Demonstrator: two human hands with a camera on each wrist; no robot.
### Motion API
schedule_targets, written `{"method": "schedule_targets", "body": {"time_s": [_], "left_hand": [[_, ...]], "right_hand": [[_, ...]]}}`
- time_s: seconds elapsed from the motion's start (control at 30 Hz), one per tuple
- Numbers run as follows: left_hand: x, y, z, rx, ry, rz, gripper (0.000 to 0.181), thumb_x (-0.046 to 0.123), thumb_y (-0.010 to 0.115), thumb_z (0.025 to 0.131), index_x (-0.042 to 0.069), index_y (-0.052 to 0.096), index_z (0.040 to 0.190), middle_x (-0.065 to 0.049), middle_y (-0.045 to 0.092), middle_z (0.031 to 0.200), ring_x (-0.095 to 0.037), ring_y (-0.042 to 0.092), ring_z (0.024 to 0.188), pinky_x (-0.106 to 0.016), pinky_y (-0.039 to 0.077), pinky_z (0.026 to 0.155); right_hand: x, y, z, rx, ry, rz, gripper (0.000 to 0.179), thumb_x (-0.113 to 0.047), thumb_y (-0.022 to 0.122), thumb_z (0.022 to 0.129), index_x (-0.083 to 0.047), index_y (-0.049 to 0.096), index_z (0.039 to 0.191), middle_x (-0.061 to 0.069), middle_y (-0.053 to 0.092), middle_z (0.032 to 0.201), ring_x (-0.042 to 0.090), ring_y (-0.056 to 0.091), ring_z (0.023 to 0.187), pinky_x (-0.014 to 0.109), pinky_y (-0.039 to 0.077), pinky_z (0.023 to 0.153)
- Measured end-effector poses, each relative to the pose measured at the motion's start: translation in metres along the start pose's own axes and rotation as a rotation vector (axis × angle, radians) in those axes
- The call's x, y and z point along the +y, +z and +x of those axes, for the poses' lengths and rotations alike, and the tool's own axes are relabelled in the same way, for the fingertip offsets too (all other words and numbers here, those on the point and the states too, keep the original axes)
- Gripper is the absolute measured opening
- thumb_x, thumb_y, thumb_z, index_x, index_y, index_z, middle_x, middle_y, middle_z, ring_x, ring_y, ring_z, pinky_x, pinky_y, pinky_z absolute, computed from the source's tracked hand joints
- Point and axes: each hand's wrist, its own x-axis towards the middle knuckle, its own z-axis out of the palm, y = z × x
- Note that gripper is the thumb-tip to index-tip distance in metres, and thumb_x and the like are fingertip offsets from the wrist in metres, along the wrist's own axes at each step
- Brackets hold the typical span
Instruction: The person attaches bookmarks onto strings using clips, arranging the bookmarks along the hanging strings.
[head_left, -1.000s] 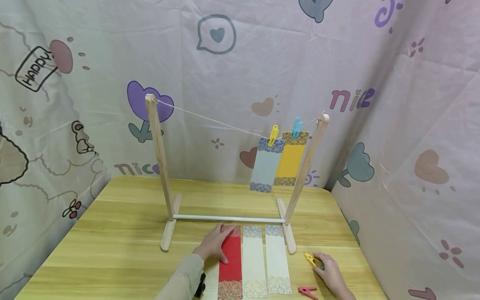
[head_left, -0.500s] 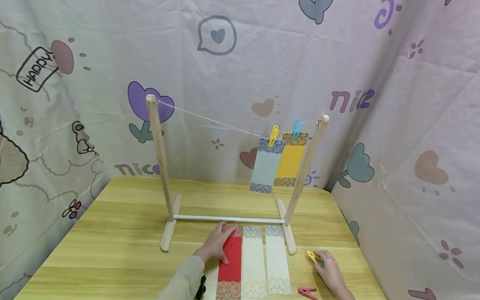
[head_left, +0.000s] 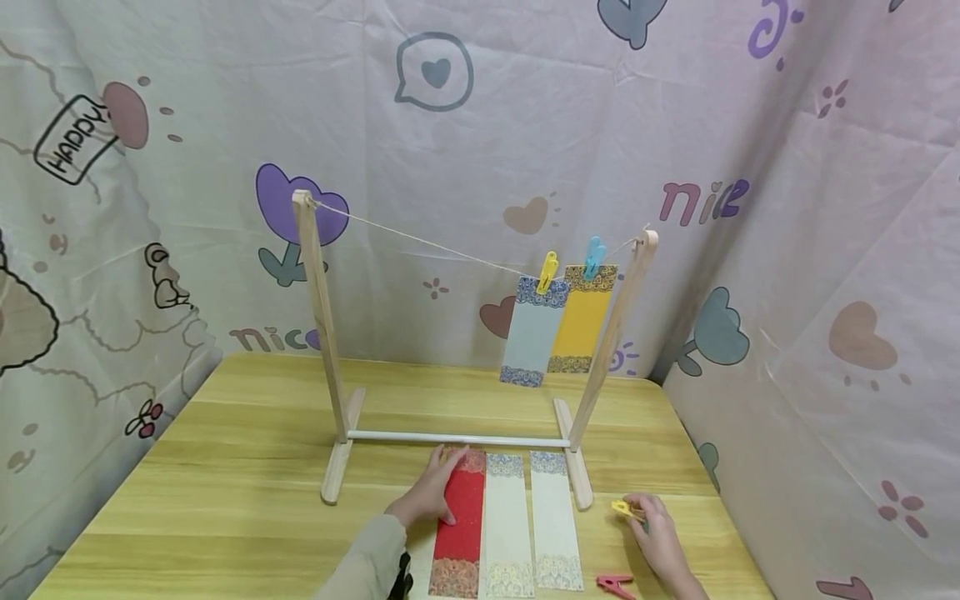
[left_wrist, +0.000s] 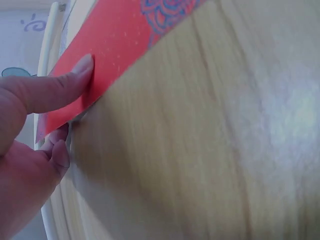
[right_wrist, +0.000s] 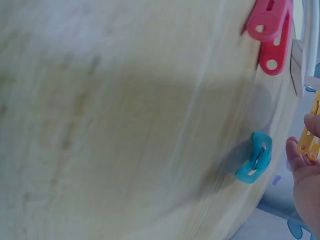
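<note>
In the head view, my left hand (head_left: 429,493) is at the red card (head_left: 463,512), a long strip with patterned ends. Seen from the left wrist, the thumb (left_wrist: 75,80) presses on the red face and the other fingers curl under its edge, pinching it. My right hand (head_left: 662,542) pinches a yellow clothespin (head_left: 619,507) between thumb and fingers, a little above the table. Below that hand a blue clothespin (right_wrist: 257,159) lies on the wood. Close by is a pink clothespin (head_left: 617,585).
Two pale cards (head_left: 508,521) lie right of the red one. Behind them stands a wooden rack (head_left: 318,317) with a string (head_left: 420,236). From the string hang a light blue card (head_left: 532,333) and a yellow card (head_left: 583,321), each clipped by a clothespin.
The near end of the red card has swung slightly left under my left hand. My right hand has turned a little and risen slightly with the yellow clothespin.
</note>
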Motion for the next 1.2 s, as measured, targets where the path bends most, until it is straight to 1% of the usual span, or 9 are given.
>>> {"method": "schedule_targets", "body": {"time_s": [0.17,0.43,0.53,0.63,0.73,0.8,0.93,1.07,1.2], "left_hand": [[-0.005,0.000,0.002,0.007,0.007,-0.078,0.094,-0.013,0.079,0.050,0.012,0.038,0.131,-0.028,0.017,0.135,-0.047,0.032,0.115,-0.028,0.048,0.057],[-0.005,-0.004,0.001,-0.006,0.059,-0.089,0.072,-0.016,0.075,0.054,0.010,0.049,0.116,-0.025,0.033,0.129,-0.040,0.040,0.107,-0.027,0.048,0.056],[-0.004,-0.005,0.000,-0.007,0.035,-0.195,0.065,-0.023,0.068,0.056,0.006,0.050,0.112,-0.022,0.043,0.119,-0.032,0.046,0.092,-0.026,0.047,0.050],[-0.003,-0.006,-0.001,-0.007,-0.018,-0.324,0.063,-0.028,0.060,0.059,0.005,0.049,0.112,-0.017,0.052,0.100,-0.020,0.047,0.065,-0.024,0.041,0.041],[-0.002,-0.006,-0.001,-0.002,-0.036,-0.371,0.063,-0.028,0.057,0.061,0.004,0.048,0.115,-0.013,0.055,0.086,-0.014,0.043,0.052,-0.022,0.038,0.038],[-0.003,-0.006,-0.001,0.008,-0.032,-0.367,0.064,-0.027,0.057,0.062,0.004,0.048,0.117,-0.012,0.054,0.082,-0.015,0.044,0.052,-0.022,0.039,0.039],[-0.004,-0.006,-0.001,0.032,-0.013,-0.383,0.066,-0.027,0.056,0.061,0.001,0.047,0.121,-0.015,0.055,0.087,-0.023,0.052,0.071,-0.025,0.044,0.044],[-0.006,-0.007,0.000,0.045,0.004,-0.481,0.066,-0.029,0.054,0.062,-0.003,0.045,0.122,-0.028,0.052,0.105,-0.031,0.057,0.082,-0.029,0.048,0.050],[-0.005,-0.007,0.001,0.057,-0.025,-0.578,0.062,-0.028,0.054,0.065,-0.006,0.044,0.122,-0.032,0.044,0.119,-0.030,0.060,0.080,-0.033,0.051,0.051]], "right_hand": [[-0.003,0.000,0.005,0.004,0.014,0.044,0.030,0.013,0.068,0.068,0.004,0.059,0.096,0.012,0.057,0.092,0.027,0.057,0.084,0.032,0.050,0.071],[-0.012,-0.001,0.013,0.006,0.016,0.101,0.036,0.009,0.068,0.070,0.010,0.054,0.104,0.018,0.057,0.098,0.031,0.058,0.086,0.036,0.049,0.075],[-0.016,-0.001,0.016,0.042,-0.026,0.121,0.036,0.012,0.068,0.069,0.011,0.055,0.103,0.019,0.057,0.097,0.032,0.058,0.084,0.036,0.049,0.074],[-0.021,0.000,0.020,0.073,-0.078,0.142,0.036,0.014,0.068,0.068,0.011,0.055,0.101,0.019,0.058,0.095,0.032,0.058,0.083,0.036,0.050,0.072],[-0.024,0.001,0.024,0.094,-0.103,0.167,0.036,0.015,0.068,0.067,0.010,0.056,0.100,0.018,0.058,0.095,0.031,0.058,0.082,0.035,0.050,0.071],[-0.026,0.001,0.026,0.102,-0.112,0.185,0.035,0.015,0.068,0.066,0.010,0.056,0.100,0.017,0.058,0.094,0.029,0.058,0.081,0.032,0.050,0.071],[-0.028,0.002,0.029,0.103,-0.116,0.227,0.034,0.014,0.068,0.067,0.009,0.057,0.099,0.015,0.058,0.093,0.027,0.058,0.080,0.027,0.051,0.069],[-0.032,0.002,0.031,0.105,-0.101,0.257,0.033,0.013,0.067,0.070,0.008,0.057,0.101,0.014,0.058,0.093,0.025,0.057,0.079,0.023,0.050,0.065],[-0.037,0.000,0.035,0.119,-0.107,0.280,0.032,0.013,0.066,0.071,0.010,0.057,0.101,0.015,0.057,0.091,0.024,0.057,0.077,0.022,0.050,0.062]]}}
